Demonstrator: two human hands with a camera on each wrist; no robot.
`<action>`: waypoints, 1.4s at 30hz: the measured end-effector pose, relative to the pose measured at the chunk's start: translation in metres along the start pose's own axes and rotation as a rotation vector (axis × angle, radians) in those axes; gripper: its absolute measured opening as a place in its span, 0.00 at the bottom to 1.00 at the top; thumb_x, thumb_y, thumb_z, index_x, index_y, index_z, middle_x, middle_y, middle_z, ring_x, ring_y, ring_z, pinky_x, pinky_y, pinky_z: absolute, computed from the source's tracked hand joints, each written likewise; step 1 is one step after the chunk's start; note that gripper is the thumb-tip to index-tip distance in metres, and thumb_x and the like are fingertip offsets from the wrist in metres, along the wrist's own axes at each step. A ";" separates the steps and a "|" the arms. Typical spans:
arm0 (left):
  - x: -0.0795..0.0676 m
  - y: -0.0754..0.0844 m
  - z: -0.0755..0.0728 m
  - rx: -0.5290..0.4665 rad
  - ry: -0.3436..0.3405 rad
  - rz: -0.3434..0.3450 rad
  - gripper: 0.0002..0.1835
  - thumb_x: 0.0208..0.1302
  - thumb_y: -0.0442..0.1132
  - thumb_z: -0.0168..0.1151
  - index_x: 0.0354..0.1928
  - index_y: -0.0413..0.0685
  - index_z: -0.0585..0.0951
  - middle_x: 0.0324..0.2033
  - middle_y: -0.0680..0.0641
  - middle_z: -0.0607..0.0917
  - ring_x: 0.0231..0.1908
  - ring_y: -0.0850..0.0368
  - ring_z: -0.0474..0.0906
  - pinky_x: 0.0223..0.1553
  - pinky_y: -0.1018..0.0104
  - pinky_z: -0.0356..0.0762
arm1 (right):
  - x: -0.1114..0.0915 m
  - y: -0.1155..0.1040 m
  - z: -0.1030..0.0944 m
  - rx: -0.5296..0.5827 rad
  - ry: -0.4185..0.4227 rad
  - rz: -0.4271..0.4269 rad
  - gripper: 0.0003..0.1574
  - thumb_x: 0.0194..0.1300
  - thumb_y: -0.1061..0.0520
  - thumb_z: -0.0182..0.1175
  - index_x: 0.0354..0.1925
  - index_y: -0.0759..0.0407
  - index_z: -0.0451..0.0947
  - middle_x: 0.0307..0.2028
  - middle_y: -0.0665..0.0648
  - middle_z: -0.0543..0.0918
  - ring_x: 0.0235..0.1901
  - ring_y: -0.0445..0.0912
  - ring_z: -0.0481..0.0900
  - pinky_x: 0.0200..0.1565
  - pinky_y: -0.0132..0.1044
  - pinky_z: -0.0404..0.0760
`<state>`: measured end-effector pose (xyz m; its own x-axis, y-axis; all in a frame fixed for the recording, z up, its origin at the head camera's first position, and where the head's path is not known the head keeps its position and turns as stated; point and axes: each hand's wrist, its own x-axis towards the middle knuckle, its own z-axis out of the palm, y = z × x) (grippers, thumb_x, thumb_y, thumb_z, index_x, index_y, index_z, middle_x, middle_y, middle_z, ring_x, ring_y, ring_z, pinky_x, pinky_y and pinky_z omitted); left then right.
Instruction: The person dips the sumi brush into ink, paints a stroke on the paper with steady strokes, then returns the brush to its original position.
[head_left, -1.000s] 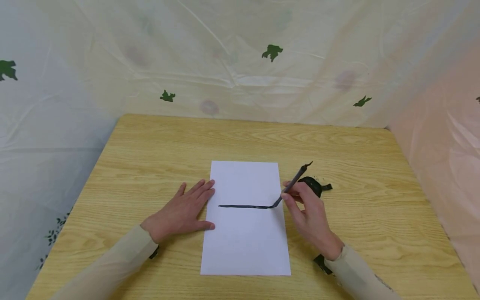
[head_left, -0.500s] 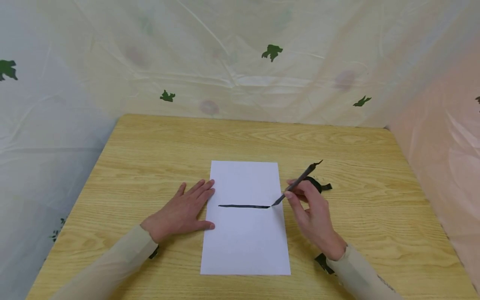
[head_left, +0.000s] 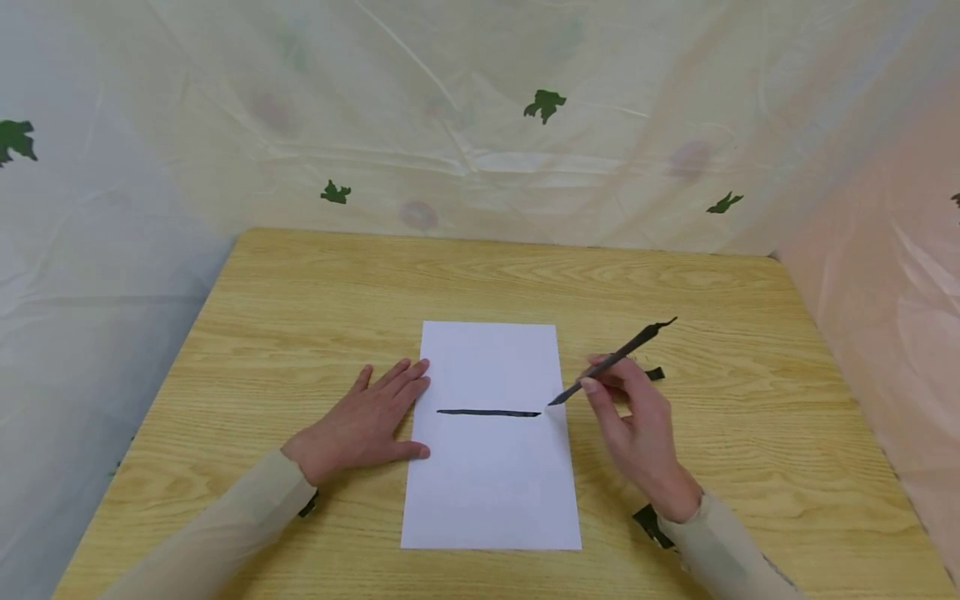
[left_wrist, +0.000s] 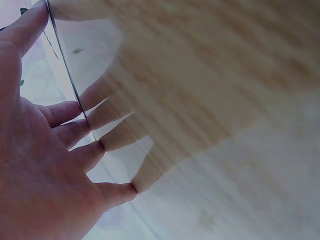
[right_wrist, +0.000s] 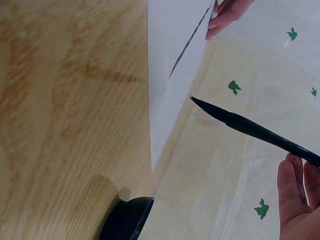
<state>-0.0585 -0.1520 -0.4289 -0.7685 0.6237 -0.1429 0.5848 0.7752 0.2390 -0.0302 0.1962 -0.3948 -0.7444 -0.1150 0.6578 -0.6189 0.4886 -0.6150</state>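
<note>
A sheet of white paper (head_left: 487,492) lies on the table with one black horizontal ink stroke (head_left: 487,413) across its middle. My left hand (head_left: 360,429) rests flat with spread fingers, its fingertips and thumb on the paper's left edge. At the right edge, my right hand (head_left: 633,425) pinches a dark calligraphy brush (head_left: 637,340) between thumb and fingers. The brush slants, its tip just right of the stroke's end and its handle pointing up and right. In the right wrist view the brush's pointed black bristles (right_wrist: 207,107) show apart from the paper.
A small black ink dish (right_wrist: 127,220) stands on the wood-grain table (head_left: 765,400) to the right of the paper; in the head view my right hand hides most of it. Pale curtains (head_left: 450,125) with green leaf shapes enclose the table's back and sides.
The brush tip has lifted off the right end of the stroke. My right hand has shifted right with the brush, which now tilts lower. My left hand has stayed still.
</note>
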 end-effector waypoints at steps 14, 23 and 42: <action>0.000 0.001 0.000 0.003 -0.008 -0.008 0.53 0.55 0.71 0.59 0.74 0.44 0.59 0.75 0.49 0.51 0.74 0.48 0.43 0.65 0.33 0.44 | 0.004 -0.005 -0.006 0.062 0.035 -0.010 0.19 0.56 0.79 0.61 0.47 0.76 0.74 0.36 0.65 0.82 0.35 0.39 0.80 0.37 0.23 0.78; 0.000 0.000 0.001 0.009 -0.009 -0.009 0.53 0.55 0.72 0.59 0.74 0.44 0.58 0.75 0.49 0.51 0.74 0.48 0.44 0.65 0.33 0.45 | 0.005 -0.007 -0.010 0.114 0.079 -0.004 0.19 0.55 0.82 0.59 0.47 0.79 0.72 0.34 0.70 0.81 0.33 0.38 0.80 0.35 0.24 0.79; 0.000 0.000 0.001 0.020 0.001 0.000 0.54 0.55 0.73 0.57 0.74 0.44 0.58 0.75 0.48 0.51 0.73 0.48 0.44 0.65 0.33 0.45 | 0.005 -0.001 -0.020 0.176 0.171 -0.063 0.14 0.64 0.72 0.58 0.45 0.83 0.70 0.36 0.72 0.80 0.37 0.44 0.83 0.37 0.24 0.78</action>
<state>-0.0586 -0.1517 -0.4297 -0.7687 0.6237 -0.1416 0.5900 0.7769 0.2198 -0.0279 0.2123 -0.3820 -0.6591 0.0150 0.7519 -0.7080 0.3250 -0.6270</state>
